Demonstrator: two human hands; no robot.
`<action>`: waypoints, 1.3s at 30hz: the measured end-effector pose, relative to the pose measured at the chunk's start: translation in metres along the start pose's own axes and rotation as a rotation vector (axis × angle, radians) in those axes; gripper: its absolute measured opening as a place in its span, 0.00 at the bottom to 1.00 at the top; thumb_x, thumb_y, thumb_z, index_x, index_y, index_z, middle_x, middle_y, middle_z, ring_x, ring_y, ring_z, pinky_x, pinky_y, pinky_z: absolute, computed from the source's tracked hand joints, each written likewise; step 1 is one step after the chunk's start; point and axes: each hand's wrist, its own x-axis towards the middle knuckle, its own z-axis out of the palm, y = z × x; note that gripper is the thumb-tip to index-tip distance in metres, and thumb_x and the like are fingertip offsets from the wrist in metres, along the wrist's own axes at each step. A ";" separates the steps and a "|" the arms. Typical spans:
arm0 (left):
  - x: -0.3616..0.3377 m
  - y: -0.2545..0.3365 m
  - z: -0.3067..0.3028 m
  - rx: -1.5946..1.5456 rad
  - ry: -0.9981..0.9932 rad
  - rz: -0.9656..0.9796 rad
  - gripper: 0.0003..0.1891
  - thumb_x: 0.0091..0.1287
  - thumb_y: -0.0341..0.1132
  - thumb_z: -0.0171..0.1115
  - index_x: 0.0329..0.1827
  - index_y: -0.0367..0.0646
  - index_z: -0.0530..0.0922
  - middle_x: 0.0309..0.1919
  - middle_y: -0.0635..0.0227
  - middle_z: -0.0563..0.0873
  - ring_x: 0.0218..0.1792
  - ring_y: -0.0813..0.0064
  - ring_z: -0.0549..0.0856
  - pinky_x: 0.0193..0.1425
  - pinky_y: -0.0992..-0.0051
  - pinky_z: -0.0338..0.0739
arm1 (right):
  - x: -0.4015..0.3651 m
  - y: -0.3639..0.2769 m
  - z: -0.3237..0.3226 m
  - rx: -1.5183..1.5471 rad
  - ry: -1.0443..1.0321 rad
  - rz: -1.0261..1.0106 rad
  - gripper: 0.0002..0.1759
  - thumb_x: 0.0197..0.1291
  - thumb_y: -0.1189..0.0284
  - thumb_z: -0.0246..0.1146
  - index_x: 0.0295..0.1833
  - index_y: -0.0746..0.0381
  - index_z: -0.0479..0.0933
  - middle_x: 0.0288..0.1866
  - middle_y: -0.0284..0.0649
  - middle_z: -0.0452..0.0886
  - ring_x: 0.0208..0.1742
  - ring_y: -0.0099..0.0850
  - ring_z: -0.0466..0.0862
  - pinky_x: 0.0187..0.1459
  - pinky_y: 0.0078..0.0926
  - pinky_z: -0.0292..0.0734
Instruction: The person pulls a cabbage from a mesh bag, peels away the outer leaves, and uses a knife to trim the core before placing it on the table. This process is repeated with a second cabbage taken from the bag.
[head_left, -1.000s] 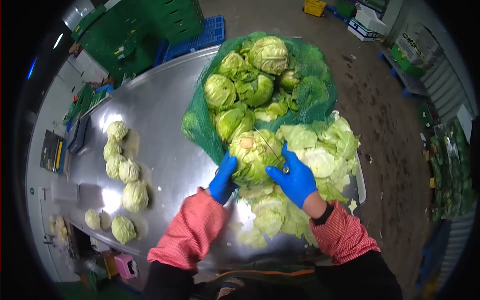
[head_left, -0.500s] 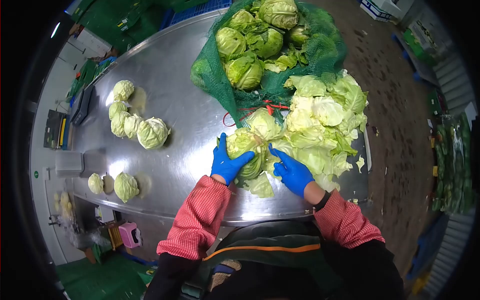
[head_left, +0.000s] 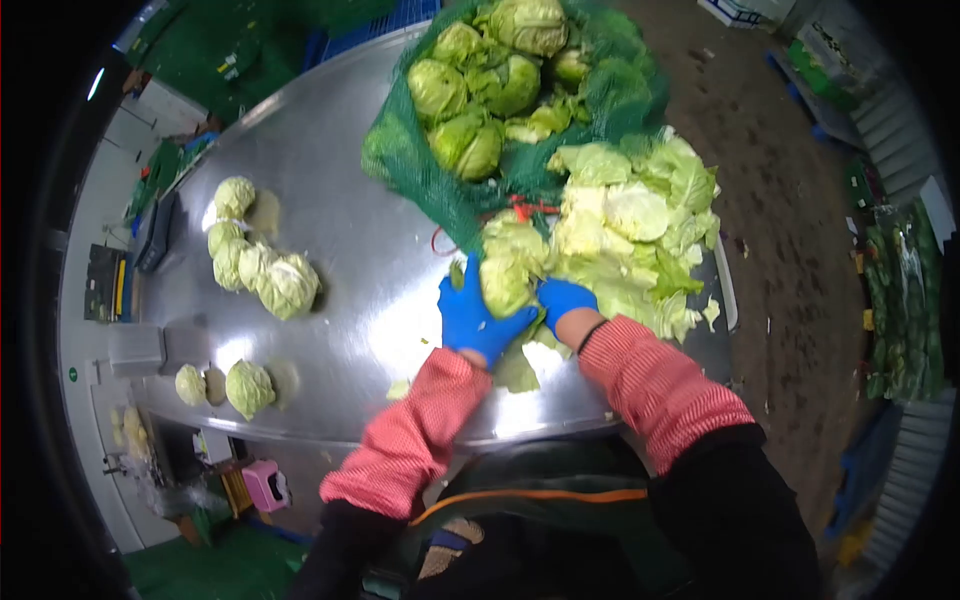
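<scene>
Cabbage head [head_left: 507, 280] on steel bench [head_left: 365, 235], at 6 o'clock of green net bag [head_left: 625, 92]. Left hand [head_left: 478, 318] grips it from its 7 o'clock, thumb and fingers splayed. Right hand [head_left: 567, 298] at 4, can't tell if gripping. Loose leaves [head_left: 635, 213] at 2, 5 smaller cabbages [head_left: 288, 287] at 9.

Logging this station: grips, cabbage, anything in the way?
Left grip spread against cabbage; right grip at its right side, closure unclear. Cabbage between both. Loose leaves crowd its right, red cord just beyond.
</scene>
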 end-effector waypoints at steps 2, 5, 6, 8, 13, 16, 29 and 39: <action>-0.004 -0.020 0.000 -0.255 0.001 -0.052 0.59 0.41 0.59 0.79 0.76 0.43 0.58 0.60 0.37 0.68 0.61 0.41 0.72 0.67 0.55 0.68 | -0.018 -0.009 -0.028 0.131 -0.103 0.065 0.15 0.66 0.64 0.50 0.52 0.59 0.74 0.44 0.54 0.84 0.46 0.52 0.84 0.47 0.49 0.78; -0.008 -0.067 -0.014 -0.539 -0.111 -0.083 0.54 0.51 0.51 0.76 0.78 0.43 0.54 0.63 0.42 0.67 0.64 0.47 0.70 0.71 0.56 0.64 | -0.022 -0.012 -0.046 0.223 -0.206 0.138 0.23 0.67 0.55 0.51 0.59 0.59 0.72 0.49 0.55 0.83 0.51 0.51 0.83 0.52 0.45 0.77; -0.014 -0.070 -0.020 -0.546 -0.099 -0.072 0.55 0.51 0.51 0.76 0.78 0.44 0.53 0.63 0.42 0.66 0.65 0.46 0.69 0.71 0.56 0.63 | -0.025 -0.021 -0.046 0.384 -0.187 0.121 0.27 0.66 0.52 0.52 0.61 0.59 0.71 0.50 0.55 0.83 0.51 0.51 0.83 0.52 0.44 0.77; -0.031 -0.070 -0.028 -0.569 -0.096 -0.056 0.56 0.51 0.51 0.76 0.79 0.44 0.51 0.64 0.41 0.65 0.67 0.46 0.67 0.72 0.56 0.62 | -0.040 -0.041 -0.051 0.709 -0.164 0.105 0.34 0.64 0.45 0.54 0.66 0.59 0.69 0.51 0.55 0.83 0.51 0.50 0.83 0.54 0.42 0.76; -0.056 -0.078 -0.059 -0.752 0.070 -0.225 0.35 0.54 0.39 0.77 0.65 0.41 0.73 0.57 0.52 0.78 0.58 0.63 0.79 0.60 0.65 0.76 | -0.039 -0.061 -0.043 0.669 -0.166 0.056 0.48 0.57 0.39 0.60 0.74 0.59 0.60 0.58 0.56 0.79 0.59 0.49 0.80 0.59 0.40 0.74; -0.043 -0.089 -0.109 -0.033 0.249 -0.110 0.41 0.48 0.43 0.79 0.67 0.45 0.72 0.61 0.46 0.74 0.57 0.53 0.78 0.60 0.59 0.74 | -0.046 -0.063 -0.050 0.592 -0.166 0.020 0.47 0.57 0.40 0.61 0.75 0.58 0.60 0.58 0.54 0.79 0.58 0.49 0.80 0.58 0.40 0.74; -0.065 -0.063 -0.042 -0.245 0.061 -0.162 0.53 0.36 0.56 0.82 0.70 0.48 0.70 0.51 0.52 0.70 0.54 0.54 0.74 0.62 0.58 0.72 | -0.050 -0.071 -0.040 0.696 -0.129 0.090 0.43 0.60 0.40 0.58 0.71 0.59 0.65 0.56 0.55 0.80 0.56 0.48 0.81 0.56 0.40 0.75; -0.066 -0.068 -0.041 -0.457 0.032 -0.033 0.53 0.39 0.51 0.82 0.72 0.50 0.66 0.55 0.53 0.68 0.59 0.53 0.71 0.67 0.59 0.68 | -0.056 -0.031 -0.022 0.549 -0.130 0.207 0.32 0.54 0.56 0.59 0.63 0.61 0.70 0.47 0.54 0.83 0.44 0.50 0.85 0.47 0.40 0.79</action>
